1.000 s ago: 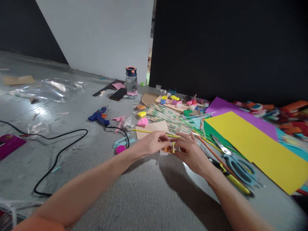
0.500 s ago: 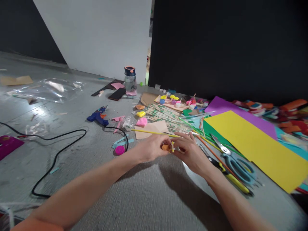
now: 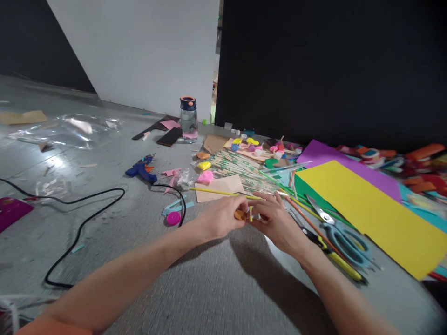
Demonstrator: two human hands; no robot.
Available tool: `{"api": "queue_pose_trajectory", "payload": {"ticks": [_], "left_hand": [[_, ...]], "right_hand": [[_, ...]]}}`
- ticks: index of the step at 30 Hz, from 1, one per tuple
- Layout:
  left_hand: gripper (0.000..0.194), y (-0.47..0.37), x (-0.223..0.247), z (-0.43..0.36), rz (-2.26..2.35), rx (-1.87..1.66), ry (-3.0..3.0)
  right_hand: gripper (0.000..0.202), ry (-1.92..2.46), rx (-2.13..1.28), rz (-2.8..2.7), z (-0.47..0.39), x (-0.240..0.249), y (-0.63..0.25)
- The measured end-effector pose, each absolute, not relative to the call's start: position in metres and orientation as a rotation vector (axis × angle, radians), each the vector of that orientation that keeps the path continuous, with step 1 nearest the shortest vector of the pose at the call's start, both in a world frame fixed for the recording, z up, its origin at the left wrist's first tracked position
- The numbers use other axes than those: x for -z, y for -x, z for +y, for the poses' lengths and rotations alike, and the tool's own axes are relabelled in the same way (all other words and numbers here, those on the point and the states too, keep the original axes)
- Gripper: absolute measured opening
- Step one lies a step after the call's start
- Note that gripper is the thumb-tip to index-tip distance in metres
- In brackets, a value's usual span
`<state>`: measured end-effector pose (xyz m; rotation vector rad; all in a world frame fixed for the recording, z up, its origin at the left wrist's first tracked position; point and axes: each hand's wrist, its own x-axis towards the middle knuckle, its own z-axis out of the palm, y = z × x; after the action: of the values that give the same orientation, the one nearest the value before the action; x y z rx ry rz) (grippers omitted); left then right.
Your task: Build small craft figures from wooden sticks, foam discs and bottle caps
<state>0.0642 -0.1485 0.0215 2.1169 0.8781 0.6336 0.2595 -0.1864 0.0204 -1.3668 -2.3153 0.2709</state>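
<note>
Just above the grey table, my left hand pinches a small orange lump that looks like modelling clay. Close against it, my right hand has its thumb and fingers curled around a small yellow and white piece. Whether the two pieces touch is hard to make out, since the fingers cover much of both. Behind my fingers lies a long yellow stick, with a beige card beneath it.
To the right lie grey-blue scissors, a yellow-handled cutter and yellow foam sheet. Wrapped sticks spread behind. On the left are a blue glue gun, its black cord, a magenta disc and a water bottle.
Both hands stay nearly in place. The orange lump appears slightly turned between my left fingers.
</note>
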Motion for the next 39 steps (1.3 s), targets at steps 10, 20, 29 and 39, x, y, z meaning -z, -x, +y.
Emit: {"api": "queue_pose_trajectory", "payload": {"ticks": [10, 20, 29, 39], "left_hand": [[0.007, -0.069, -0.017, -0.151, 0.929, -0.627, -2.062], [0.037, -0.056, -0.025, -0.142, 0.873, -0.553, -2.074], [0.049, -0.044, -0.027, -0.133, 0.857, -0.355, -2.225], [0.023, -0.051, 0.008, -0.125, 0.868, -0.5, -2.269]], "right_hand": [[0.013, 1.373, -0.309, -2.291, -0.186, -0.02, -0.259], [0.012, 1.387, -0.303, -2.302, -0.186, -0.021, -0.261], [0.015, 1.437, -0.286, -2.299, -0.186, -0.02, -0.261], [0.008, 1.464, -0.205, -2.283, -0.187, -0.023, -0.268]]}}
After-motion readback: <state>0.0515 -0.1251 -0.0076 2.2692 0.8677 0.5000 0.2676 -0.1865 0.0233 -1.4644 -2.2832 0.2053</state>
